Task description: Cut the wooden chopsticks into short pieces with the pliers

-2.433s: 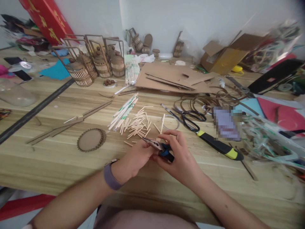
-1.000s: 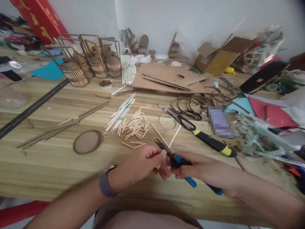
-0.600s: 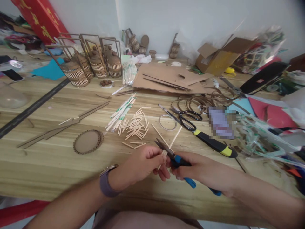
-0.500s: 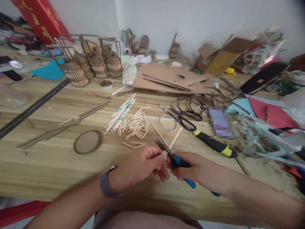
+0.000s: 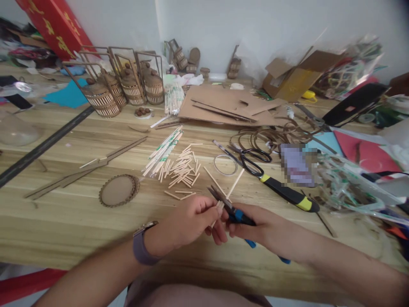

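Note:
Between its thumb and fingers my left hand (image 5: 200,217) pinches short wooden sticks (image 5: 218,207) in front of me. My right hand (image 5: 255,224) is wrapped round the blue and black handles of pliers (image 5: 238,215), whose dark jaws lie against the sticks at my left fingertips. Just beyond the jaws, two longer sticks (image 5: 235,184) meet in a V on the table. A loose pile of short cut sticks (image 5: 183,170) lies ahead of my left hand, beside wrapped sticks (image 5: 164,149) in paper and plastic. Left of them rests a round cardboard disc (image 5: 118,190) with a notched edge.
Black-handled scissors (image 5: 255,160), a tape ring (image 5: 225,164) and a black and yellow cutter (image 5: 287,194) lie to the right. Small lidded baskets (image 5: 102,100) stand at the back left. Behind are flat cardboard (image 5: 207,100) and an open box (image 5: 290,76). Dark strips (image 5: 86,170) lie left.
The blue plier handles have drawn closer together and shifted slightly left. Both hands stay in nearly the same place, with the sticks still in my left fingers.

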Action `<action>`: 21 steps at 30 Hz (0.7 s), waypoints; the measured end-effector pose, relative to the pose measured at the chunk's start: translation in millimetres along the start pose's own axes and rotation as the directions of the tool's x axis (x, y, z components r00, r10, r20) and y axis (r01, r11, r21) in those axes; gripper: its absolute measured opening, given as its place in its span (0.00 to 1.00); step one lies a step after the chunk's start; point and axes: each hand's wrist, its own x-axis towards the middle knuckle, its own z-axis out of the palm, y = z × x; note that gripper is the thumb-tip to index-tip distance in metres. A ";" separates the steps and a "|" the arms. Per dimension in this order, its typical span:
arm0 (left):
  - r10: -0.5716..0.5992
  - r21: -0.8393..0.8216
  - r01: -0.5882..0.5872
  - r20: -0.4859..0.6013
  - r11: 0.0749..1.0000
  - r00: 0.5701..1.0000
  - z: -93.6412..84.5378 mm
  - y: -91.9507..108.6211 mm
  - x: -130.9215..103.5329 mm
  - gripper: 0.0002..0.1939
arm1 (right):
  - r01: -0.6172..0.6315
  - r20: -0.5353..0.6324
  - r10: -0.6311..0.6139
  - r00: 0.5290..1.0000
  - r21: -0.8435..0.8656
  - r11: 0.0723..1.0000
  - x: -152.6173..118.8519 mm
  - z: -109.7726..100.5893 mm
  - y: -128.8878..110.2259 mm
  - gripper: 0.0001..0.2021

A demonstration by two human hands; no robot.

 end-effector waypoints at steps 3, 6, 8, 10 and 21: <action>-0.012 -0.041 0.012 -0.002 0.999 1.000 1.0 3.8 -0.6 0.20 | -0.065 -0.043 0.067 0.997 0.055 0.996 -1.2 -1.8 -0.3 0.04; -0.053 -0.086 0.053 -0.005 0.995 0.999 2.9 6.3 -1.1 0.19 | -0.098 -0.059 0.103 0.993 0.092 0.991 -1.8 -2.2 2.5 0.04; -0.072 -0.099 0.070 -0.011 0.993 0.997 3.6 6.8 -1.2 0.19 | -0.094 -0.060 0.101 0.993 0.109 0.990 -1.5 -1.7 5.4 0.04; -0.080 -0.108 0.078 -0.016 0.991 0.997 3.6 6.5 -1.0 0.19 | -0.103 -0.067 0.113 0.991 0.131 0.986 -1.0 -1.2 7.7 0.03; -0.066 -0.111 0.066 -0.002 0.992 0.998 2.1 5.6 1.3 0.24 | -0.140 -0.027 0.145 0.989 0.143 0.980 2.1 -0.9 7.2 0.06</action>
